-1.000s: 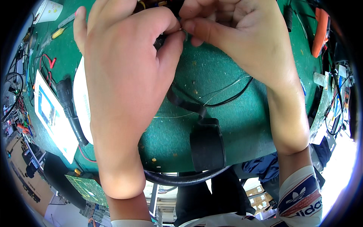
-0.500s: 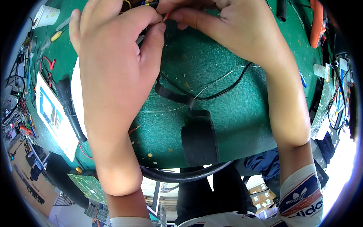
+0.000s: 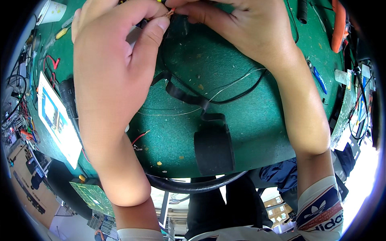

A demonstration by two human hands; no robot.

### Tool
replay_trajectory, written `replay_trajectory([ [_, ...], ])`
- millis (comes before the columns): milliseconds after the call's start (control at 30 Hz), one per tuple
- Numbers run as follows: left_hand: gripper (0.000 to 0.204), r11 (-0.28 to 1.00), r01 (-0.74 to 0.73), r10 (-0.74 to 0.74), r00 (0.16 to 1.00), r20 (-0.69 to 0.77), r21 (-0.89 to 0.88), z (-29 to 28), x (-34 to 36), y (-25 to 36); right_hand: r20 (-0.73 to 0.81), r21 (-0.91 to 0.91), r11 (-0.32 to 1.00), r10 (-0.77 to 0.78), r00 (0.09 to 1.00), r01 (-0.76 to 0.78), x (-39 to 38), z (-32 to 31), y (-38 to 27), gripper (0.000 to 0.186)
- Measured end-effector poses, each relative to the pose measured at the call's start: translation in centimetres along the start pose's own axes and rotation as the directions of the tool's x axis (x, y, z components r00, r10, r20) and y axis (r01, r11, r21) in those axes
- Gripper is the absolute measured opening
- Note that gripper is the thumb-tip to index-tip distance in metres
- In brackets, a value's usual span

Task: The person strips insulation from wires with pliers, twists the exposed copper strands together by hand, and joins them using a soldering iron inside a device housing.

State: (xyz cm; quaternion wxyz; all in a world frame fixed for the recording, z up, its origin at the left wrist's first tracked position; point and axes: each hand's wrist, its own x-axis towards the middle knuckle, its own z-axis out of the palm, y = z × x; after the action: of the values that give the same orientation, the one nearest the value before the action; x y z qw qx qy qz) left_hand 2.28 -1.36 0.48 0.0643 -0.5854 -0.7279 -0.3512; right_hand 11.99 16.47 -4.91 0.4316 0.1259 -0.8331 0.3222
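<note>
At the top of the view, my left hand (image 3: 110,68) pinches the bare copper end of a red wire (image 3: 170,13) between thumb and forefinger. My right hand (image 3: 249,30) is closed on the red insulated part, close to the left fingertips. The fingers of both hands partly run out of the picture. Below them on the green table lies a black roll (image 3: 214,152) that looks like tape, its loose strip (image 3: 179,94) twisting up toward my left hand. A black cable (image 3: 237,97) and a thin silvery wire (image 3: 229,86) cross near the strip.
Left of my left arm are a printed sheet (image 3: 56,124), a black flashlight (image 3: 68,96), a yellow-handled screwdriver (image 3: 61,33) and a paper cup (image 3: 52,12). Blue-handled pliers (image 3: 319,80) and an orange-handled tool (image 3: 339,28) lie right. A green circuit board (image 3: 92,195) sits below the table edge.
My left hand has shifted slightly left, and more of the bare copper shows between the hands. A short red wire by my left wrist is now more exposed.
</note>
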Motion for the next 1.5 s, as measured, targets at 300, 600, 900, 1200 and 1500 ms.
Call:
replay_trajectory([
  [300, 0.015, 1.000, 0.001, -0.001, 1.000, -0.008, -0.003, -0.2, -0.1, -0.2, 0.010, -0.099, 0.993, -0.067, 0.998, 0.068, 0.0, 0.2, -0.5, 0.024],
  [600, 0.014, 1.000, 0.005, -0.005, 1.000, -0.023, -0.017, 0.0, -0.2, 0.1, 0.049, -0.156, 0.972, -0.169, 0.984, 0.174, 0.3, 0.1, -0.8, 0.029],
  [900, 0.014, 0.999, 0.024, -0.026, 0.998, -0.064, -0.039, 0.1, -0.2, 0.3, 0.296, -0.167, 0.985, 0.016, 0.955, 0.035, 1.5, -1.5, -2.0, 0.016],
  [1200, 0.017, 0.986, 0.016, -0.023, 0.999, -0.042, -0.167, 0.6, 0.2, -2.0, 0.340, -0.116, 0.964, 0.264, 0.902, -0.239, 2.4, -1.7, -2.9, 0.008],
  [1500, 0.014, 0.997, 0.023, -0.031, 0.993, 0.110, 0.073, -0.7, 0.6, -1.0, 0.370, -0.119, 0.858, 0.506, 0.779, -0.500, 3.9, -2.3, -6.0, 0.003],
])
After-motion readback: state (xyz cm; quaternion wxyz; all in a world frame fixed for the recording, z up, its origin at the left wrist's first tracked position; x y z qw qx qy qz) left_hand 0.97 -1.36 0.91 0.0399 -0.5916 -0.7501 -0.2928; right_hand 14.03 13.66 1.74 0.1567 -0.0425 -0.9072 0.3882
